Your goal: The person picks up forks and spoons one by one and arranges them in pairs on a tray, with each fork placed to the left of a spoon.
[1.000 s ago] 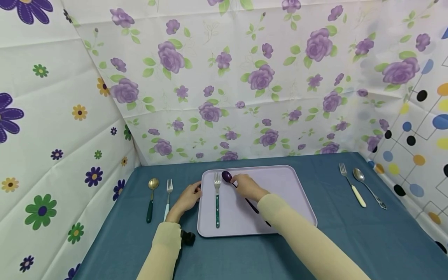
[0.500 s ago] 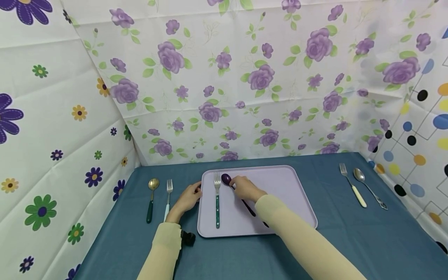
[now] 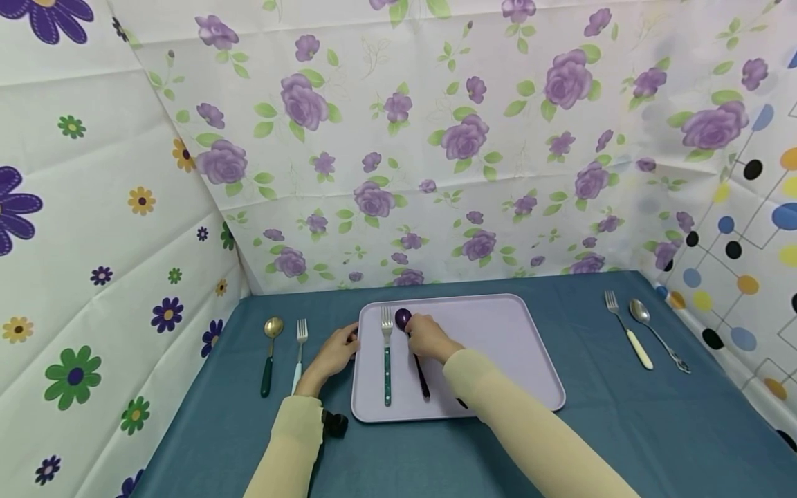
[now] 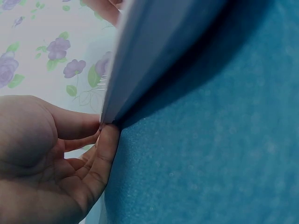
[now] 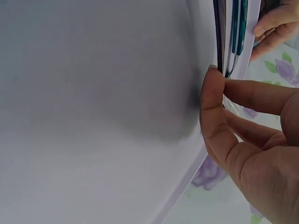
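Note:
A dark purple spoon (image 3: 423,377) lies nearly upright in the head view, its bowl toward the back of the pale lilac tray (image 3: 498,325). My right hand (image 3: 432,339) pinches it just below the bowl, and the fingers hide part of the handle. Left of the spoon, a fork with a green handle (image 3: 387,373) rests on the tray, roughly parallel to it. At the tray's left rim, my left hand (image 3: 330,356) grips the edge; the left wrist view shows thumb and fingers (image 4: 106,149) meeting on the rim.
On the blue cloth at left lie a gold spoon with a green handle (image 3: 267,370) and a fork with a pale handle (image 3: 301,339). At right are a cream-handled fork (image 3: 638,349) and a silver spoon (image 3: 656,333). Flowered cloth (image 3: 373,138) hangs behind.
The purple spoon has turned from a slant to nearly upright, its handle end swinging left toward the green-handled fork. My right hand has shifted slightly left and down. The left hand has stayed put.

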`<state>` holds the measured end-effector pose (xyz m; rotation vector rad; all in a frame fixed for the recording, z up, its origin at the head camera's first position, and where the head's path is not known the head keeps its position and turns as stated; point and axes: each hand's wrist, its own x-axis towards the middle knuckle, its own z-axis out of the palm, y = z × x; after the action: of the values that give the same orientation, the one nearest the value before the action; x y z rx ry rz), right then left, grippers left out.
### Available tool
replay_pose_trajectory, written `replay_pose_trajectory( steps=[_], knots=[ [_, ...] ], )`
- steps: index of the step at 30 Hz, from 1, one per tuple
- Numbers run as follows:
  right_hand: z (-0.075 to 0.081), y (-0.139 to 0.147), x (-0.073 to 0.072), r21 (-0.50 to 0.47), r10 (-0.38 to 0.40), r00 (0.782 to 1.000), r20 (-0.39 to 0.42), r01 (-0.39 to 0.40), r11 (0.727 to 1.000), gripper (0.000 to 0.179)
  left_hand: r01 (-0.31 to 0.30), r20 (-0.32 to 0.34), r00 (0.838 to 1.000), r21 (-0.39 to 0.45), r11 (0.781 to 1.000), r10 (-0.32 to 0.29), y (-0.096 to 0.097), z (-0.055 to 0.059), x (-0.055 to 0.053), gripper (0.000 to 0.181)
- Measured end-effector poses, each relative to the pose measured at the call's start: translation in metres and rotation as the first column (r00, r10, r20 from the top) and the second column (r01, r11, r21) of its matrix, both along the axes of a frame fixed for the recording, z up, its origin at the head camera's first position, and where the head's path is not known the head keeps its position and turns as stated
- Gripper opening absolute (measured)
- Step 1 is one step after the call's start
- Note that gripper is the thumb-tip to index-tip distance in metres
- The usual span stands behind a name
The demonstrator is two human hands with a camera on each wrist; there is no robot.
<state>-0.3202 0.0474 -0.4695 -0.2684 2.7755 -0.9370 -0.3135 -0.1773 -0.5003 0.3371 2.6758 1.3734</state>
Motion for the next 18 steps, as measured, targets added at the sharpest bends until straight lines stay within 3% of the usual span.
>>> replay_pose_trajectory(
  steps=[11, 18],
  knots=[
    [-0.003, -0.010, 0.002, -0.026, -0.051, 0.999, -0.013, 0.051, 0.998, 0.030, -0.005, 0.012, 1.000, -0.002, 1.000, 0.005, -0.001, -0.001, -0.001, 0.047],
    [-0.004, -0.016, 0.001, -0.028, -0.091, 0.996, 0.003, 0.091, 0.995, 0.012, 0.015, -0.003, 1.000, 0.005, 1.000, -0.015, -0.001, -0.001, -0.001, 0.048]
  ],
)
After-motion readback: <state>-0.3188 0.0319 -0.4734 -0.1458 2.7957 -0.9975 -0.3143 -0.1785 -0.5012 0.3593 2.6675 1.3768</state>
